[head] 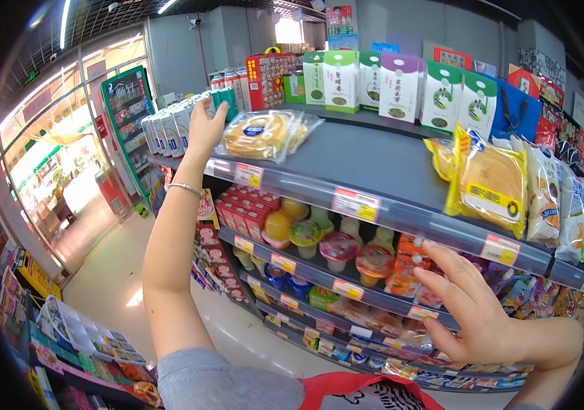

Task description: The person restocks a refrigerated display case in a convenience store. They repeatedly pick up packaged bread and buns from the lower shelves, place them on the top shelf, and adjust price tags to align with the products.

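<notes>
My left hand (209,125) is raised at the left end of the top shelf (353,159), its fingers apart beside a teal can (226,102) and a group of white-and-blue cans (171,130). Whether it touches a can is unclear. Just right of it, clear packs of round flat bread (258,136) lie flat. My right hand (468,307) hovers empty, fingers spread, before the lower shelves and below the price-tag strip. Above it, a yellow bread pack (491,179) leans upright near the shelf's right end.
Tea boxes (342,82), a red carton (271,79) and a blue bag (515,113) line the back. Lower shelves hold jelly cups (306,233) and small red boxes (245,207). A white divided basket (87,328) stands lower left; a drinks cooler (128,128) is beyond the aisle.
</notes>
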A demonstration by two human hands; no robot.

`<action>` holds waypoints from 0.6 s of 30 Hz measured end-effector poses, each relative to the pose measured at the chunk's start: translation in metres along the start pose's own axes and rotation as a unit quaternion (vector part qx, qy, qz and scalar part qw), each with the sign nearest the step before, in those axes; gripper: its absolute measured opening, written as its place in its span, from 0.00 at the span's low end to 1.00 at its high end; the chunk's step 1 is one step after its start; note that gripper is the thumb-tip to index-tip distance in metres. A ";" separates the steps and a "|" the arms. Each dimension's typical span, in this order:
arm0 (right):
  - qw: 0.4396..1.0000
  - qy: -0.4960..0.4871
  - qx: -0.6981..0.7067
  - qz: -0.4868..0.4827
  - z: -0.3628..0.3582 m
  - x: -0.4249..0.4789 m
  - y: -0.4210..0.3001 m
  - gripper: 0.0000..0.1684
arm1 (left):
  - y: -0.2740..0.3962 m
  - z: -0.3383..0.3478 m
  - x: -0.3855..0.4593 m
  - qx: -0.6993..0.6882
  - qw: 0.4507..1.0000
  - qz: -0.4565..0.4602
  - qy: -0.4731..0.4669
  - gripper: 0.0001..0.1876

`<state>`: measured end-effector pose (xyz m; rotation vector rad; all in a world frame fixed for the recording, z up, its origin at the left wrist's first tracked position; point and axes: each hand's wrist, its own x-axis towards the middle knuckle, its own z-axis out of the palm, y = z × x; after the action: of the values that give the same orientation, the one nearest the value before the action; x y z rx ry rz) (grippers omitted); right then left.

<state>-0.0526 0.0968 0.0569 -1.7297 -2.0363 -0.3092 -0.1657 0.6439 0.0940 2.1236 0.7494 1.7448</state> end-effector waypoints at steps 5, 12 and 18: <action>0.998 0.023 0.008 0.052 0.035 0.105 0.009 0.36 | -0.029 0.002 0.021 -0.020 0.943 -0.173 -0.284 0.44; 0.919 0.070 0.241 0.304 0.097 0.296 0.101 0.47 | -0.046 0.036 0.037 -0.152 0.843 -0.215 -0.469 0.35; 0.887 0.064 0.283 0.359 0.095 0.294 0.120 0.49 | 0.019 0.071 0.001 -0.196 0.841 -0.171 -0.475 0.27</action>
<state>0.0132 0.4191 0.0984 -1.8442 -1.0980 0.3673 -0.0926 0.6364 0.0891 2.0237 0.3786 0.4487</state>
